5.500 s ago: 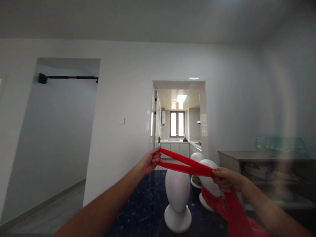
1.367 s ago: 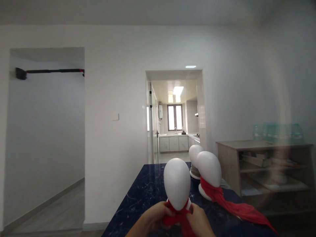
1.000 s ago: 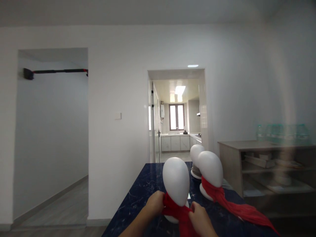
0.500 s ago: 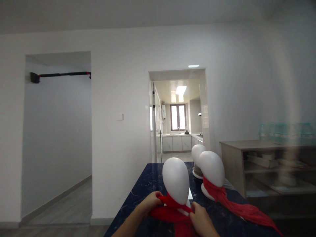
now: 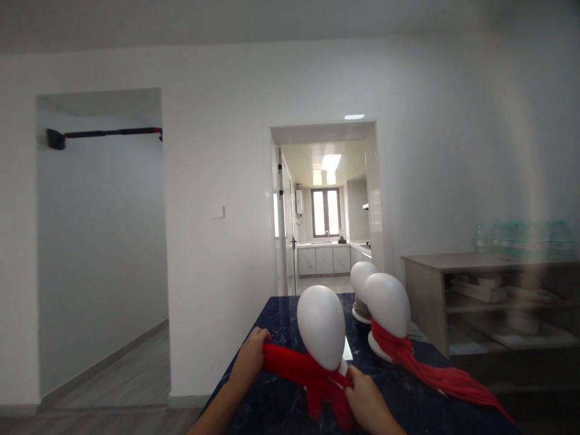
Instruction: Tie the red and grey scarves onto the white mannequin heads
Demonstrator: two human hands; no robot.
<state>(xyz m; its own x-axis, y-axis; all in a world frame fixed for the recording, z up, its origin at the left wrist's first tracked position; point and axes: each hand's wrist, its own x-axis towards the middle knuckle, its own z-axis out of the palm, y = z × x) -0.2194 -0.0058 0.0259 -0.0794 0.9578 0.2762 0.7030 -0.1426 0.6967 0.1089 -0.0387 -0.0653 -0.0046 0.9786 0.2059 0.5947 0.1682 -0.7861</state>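
Observation:
A white mannequin head [image 5: 321,326] stands on the dark blue marbled table [image 5: 276,314], with a red scarf [image 5: 290,365] around its neck. My left hand [image 5: 252,350] grips one stretch of the scarf, pulled out to the left of the neck. Close to the neck's right side, my right hand [image 5: 360,389] pinches another part of the same scarf. Loose red cloth hangs down in front of the neck, between my hands.
Behind to the right stands a second mannequin head [image 5: 387,305] wearing a red scarf [image 5: 448,377] trailing right. A third head [image 5: 361,279] with a grey-brown neck wrap is farther back. A wooden shelf unit [image 5: 423,263] bearing several bottles [image 5: 516,238] stands at right.
My left hand has moved left and up, away from the neck, drawing its stretch of scarf out taut. My right hand stays near the neck. The view has shifted slightly.

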